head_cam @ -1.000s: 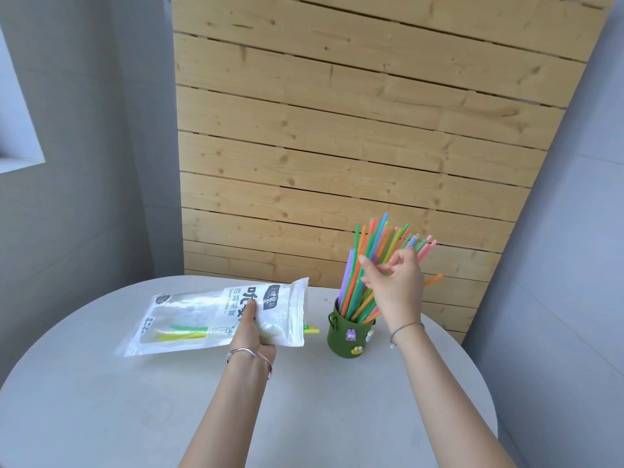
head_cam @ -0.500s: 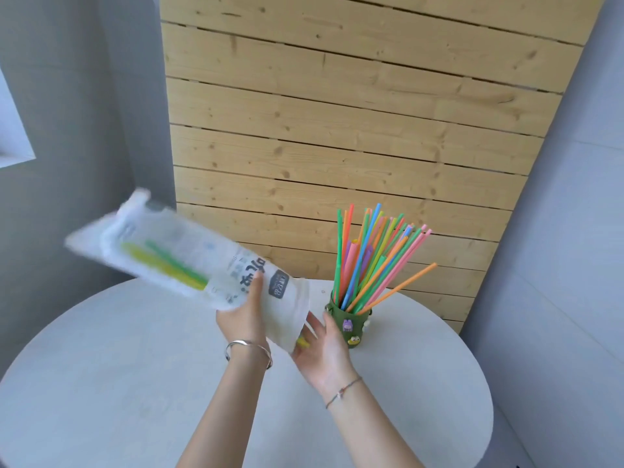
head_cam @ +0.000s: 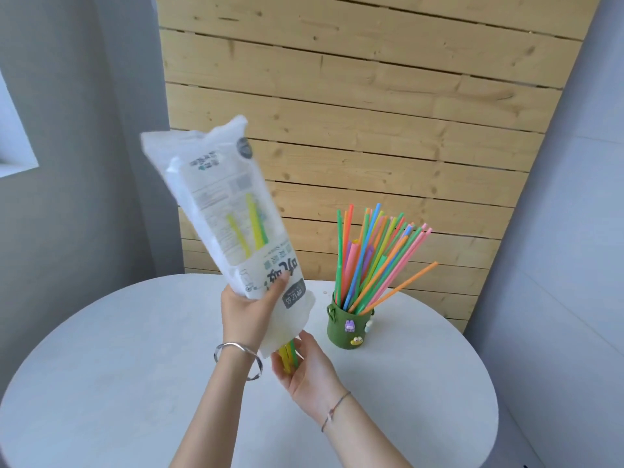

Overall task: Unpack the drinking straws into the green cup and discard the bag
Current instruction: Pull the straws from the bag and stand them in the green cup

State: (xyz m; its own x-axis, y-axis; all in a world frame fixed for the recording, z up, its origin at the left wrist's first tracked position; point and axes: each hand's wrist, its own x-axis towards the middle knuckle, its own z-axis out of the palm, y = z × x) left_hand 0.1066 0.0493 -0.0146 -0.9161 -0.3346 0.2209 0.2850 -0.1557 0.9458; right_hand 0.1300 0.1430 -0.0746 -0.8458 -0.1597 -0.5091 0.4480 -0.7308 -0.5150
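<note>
My left hand (head_cam: pixel 248 310) grips the white plastic straw bag (head_cam: pixel 223 211) near its open lower end and holds it upright above the table, mouth down. A few yellow and green straws (head_cam: pixel 288 358) stick out of the mouth, with their upper parts showing through the bag. My right hand (head_cam: pixel 304 364) lies palm up, fingers straight, under the mouth, and the straw ends rest against it. To the right stands the green cup (head_cam: pixel 349 327) with small charms on it, full of several coloured straws (head_cam: pixel 374 256) fanned out.
The round white table (head_cam: pixel 135 366) carries only the cup. A wooden plank wall (head_cam: pixel 371 113) stands behind it, with grey walls on both sides. The table's right edge curves close to the right wall.
My left hand has lifted the bag off the table and tipped it upright, mouth down. My right hand left the straws in the cup and came under the bag's mouth, where straws slid out.
</note>
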